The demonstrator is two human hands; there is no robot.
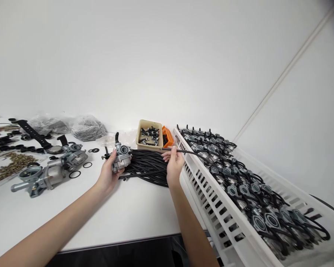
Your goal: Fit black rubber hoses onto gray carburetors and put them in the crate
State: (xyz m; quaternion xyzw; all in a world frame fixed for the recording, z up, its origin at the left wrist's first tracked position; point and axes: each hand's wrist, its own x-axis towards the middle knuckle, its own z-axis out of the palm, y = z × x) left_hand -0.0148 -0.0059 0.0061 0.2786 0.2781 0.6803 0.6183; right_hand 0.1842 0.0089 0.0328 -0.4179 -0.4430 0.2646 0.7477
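My left hand is closed around a small metal carburetor, held upright just above the white table with a black elbow at its top. Between the thumb and fingers of my right hand is a thin black rubber hose, lying roughly level and reaching right over the crate's edge. Its left end points toward the carburetor but stays apart from it. Under and between both hands spreads a bundle of similar black hoses on the table.
A white slatted crate full of carburetors with hoses stands right. Behind the hoses are a beige bin of small fittings and an orange basket. Larger carburetors, O-rings, a wristwatch and plastic bags lie left.
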